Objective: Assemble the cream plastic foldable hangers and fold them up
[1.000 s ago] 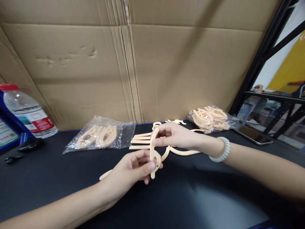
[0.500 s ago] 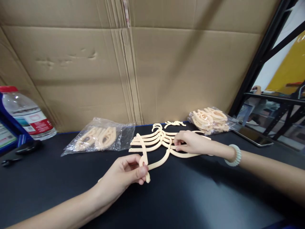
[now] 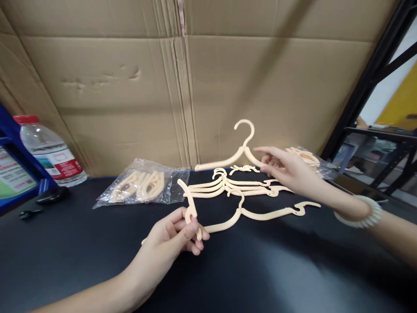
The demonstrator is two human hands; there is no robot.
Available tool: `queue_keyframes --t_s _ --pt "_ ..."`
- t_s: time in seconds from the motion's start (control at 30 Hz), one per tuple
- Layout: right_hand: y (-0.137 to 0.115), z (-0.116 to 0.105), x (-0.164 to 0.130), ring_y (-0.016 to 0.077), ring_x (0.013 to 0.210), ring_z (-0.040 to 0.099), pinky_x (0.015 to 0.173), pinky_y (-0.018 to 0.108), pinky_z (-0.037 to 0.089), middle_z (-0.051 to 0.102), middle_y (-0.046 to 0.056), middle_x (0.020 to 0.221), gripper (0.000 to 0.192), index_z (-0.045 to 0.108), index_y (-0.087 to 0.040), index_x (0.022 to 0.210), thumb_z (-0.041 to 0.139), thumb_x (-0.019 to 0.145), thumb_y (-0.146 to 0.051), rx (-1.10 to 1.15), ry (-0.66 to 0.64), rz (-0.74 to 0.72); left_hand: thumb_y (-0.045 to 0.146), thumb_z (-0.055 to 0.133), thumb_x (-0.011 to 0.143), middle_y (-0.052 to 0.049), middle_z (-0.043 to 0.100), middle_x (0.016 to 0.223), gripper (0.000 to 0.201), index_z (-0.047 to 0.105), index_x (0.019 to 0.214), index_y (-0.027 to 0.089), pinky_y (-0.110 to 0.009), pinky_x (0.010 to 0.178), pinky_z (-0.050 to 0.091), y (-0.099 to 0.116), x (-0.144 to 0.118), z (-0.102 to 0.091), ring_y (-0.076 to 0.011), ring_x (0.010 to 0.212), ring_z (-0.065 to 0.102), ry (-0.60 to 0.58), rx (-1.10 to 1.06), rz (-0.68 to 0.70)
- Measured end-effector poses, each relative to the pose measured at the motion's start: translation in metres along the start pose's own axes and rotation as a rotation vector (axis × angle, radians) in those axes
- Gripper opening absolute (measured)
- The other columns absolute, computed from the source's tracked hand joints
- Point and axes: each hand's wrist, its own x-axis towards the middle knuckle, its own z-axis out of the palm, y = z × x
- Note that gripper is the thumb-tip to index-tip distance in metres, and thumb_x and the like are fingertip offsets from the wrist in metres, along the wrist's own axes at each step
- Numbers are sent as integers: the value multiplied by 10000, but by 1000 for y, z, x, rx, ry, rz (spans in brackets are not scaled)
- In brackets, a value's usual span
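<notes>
My left hand (image 3: pixel 176 234) is closed on a cream hooked hanger piece (image 3: pixel 191 206), pinched between thumb and fingers above the black table. Between its fingertips and the middle lies a folding clothes hanger (image 3: pixel 267 216), flat on the table, a hooked piece on its right end. Raised over the others, another cream clothes hanger (image 3: pixel 221 162) is gripped by its right arm in my right hand (image 3: pixel 283 169), whose index finger points out along it. Its left end is bare; my fingers hide its right end. Behind the flat hanger lies a row of several hangers (image 3: pixel 208 188).
A clear bag of hanger pieces (image 3: pixel 153 187) lies left, another bag (image 3: pixel 308 156) right behind my right hand. Loose hooked pieces (image 3: pixel 244 168) lie at the back by the cardboard wall (image 3: pixel 124 95). A water bottle (image 3: pixel 52 150) stands far left; a black rack (image 3: pixel 365 82) rises right.
My right hand has lifted a hanger up from the row and moved up and right with it. My left hand keeps the hooked piece, nearly in place. The view has shifted slightly.
</notes>
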Motion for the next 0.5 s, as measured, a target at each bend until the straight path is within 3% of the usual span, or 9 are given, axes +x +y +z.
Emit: queue_keyframes --t_s 0.1,0.27,0.5 --pt "-13 2 -26 168 733 580 644 293 452 630 43 841 170 607 -196 1009 477 913 -247 25 -120 -31 291 735 799 -23 670 779 196 593 793 157 -168 607 459 3 2 -4 -84 646 561 77 0 -3" --pt "-13 11 -54 164 718 579 620 283 460 625 31 836 90 560 -198 953 487 908 -223 33 -100 -25 254 800 728 1 624 801 209 629 808 164 -153 578 425 1 7 -11 -76 666 553 169 -74 -16" --pt "-9 17 -63 158 730 576 619 272 477 601 44 866 95 533 -197 978 488 905 -154 92 -29 -117 266 737 799 21 556 706 155 608 816 182 -174 610 403 -4 5 -13 -85 666 495 83 -122 7"
